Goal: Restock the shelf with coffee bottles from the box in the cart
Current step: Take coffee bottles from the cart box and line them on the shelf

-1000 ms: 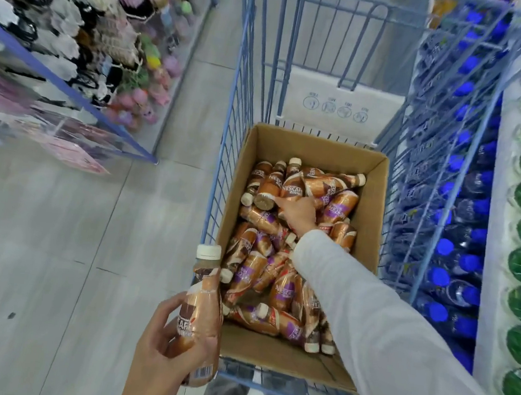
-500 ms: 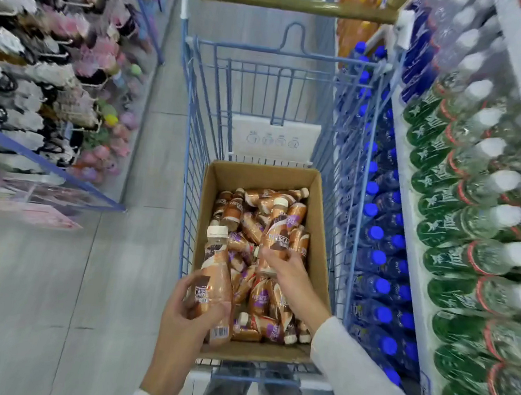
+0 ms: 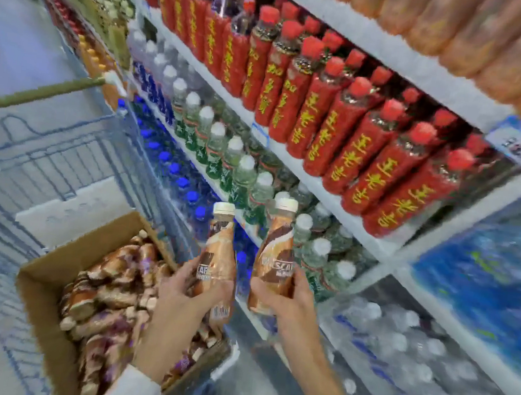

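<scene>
Your left hand is gripping one coffee bottle around its lower half, fingers and thumb curling about the brown label, and is holding it close to upright with the white cap on top. Your right hand is gripping a second coffee bottle the same way, thumb across the front of the label, cap up and leaning slightly to the right. Both bottles are sitting side by side between your hands, near each other with a narrow gap between them.

Below and to the left of your left hand, the cardboard box is sitting in the blue wire cart, and your left wrist is crossing over its near right corner. More coffee bottles are lying on their sides in a heap inside the box.

Ahead and to the right of your right hand, the shelf is running away up the aisle. Clear bottles with white caps and green labels are standing in rows just beyond the bottle in your right hand. Red bottles with yellow writing are standing one level above them. Blue-capped bottles are showing behind the bottle in your left hand, on a lower level. Much of the view is blurring, so smaller print is not readable.
</scene>
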`<state>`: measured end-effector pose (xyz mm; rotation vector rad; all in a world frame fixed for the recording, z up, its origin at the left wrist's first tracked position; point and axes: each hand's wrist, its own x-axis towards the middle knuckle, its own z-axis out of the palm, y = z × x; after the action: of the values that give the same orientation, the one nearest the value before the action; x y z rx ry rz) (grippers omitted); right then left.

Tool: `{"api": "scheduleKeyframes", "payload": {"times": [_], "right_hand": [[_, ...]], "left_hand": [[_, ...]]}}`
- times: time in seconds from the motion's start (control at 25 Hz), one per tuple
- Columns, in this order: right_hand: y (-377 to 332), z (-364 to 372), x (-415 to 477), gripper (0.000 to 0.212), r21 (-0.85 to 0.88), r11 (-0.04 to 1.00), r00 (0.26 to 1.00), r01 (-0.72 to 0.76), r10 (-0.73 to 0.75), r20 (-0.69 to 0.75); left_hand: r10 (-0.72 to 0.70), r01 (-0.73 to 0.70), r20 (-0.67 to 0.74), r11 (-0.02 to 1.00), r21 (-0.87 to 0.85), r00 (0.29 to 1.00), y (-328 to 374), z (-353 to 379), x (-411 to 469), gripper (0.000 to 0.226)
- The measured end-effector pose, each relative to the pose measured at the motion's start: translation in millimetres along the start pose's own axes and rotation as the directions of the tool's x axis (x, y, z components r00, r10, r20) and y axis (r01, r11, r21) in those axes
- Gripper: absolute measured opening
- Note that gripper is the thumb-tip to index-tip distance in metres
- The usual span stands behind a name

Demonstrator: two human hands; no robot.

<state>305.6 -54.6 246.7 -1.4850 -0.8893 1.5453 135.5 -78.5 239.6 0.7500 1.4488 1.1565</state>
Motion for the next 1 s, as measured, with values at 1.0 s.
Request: {"api": "scheduleKeyframes", "payload": {"times": [1.0], "right_hand": [[-184,-470,-201,0.058,-0.167,0.837,0.585,0.522,-0.493,-0.643]], "left_hand": [[0.467,-0.489,0.726,0.848,-0.206,0.504,145,543,-168,0.048]]}}
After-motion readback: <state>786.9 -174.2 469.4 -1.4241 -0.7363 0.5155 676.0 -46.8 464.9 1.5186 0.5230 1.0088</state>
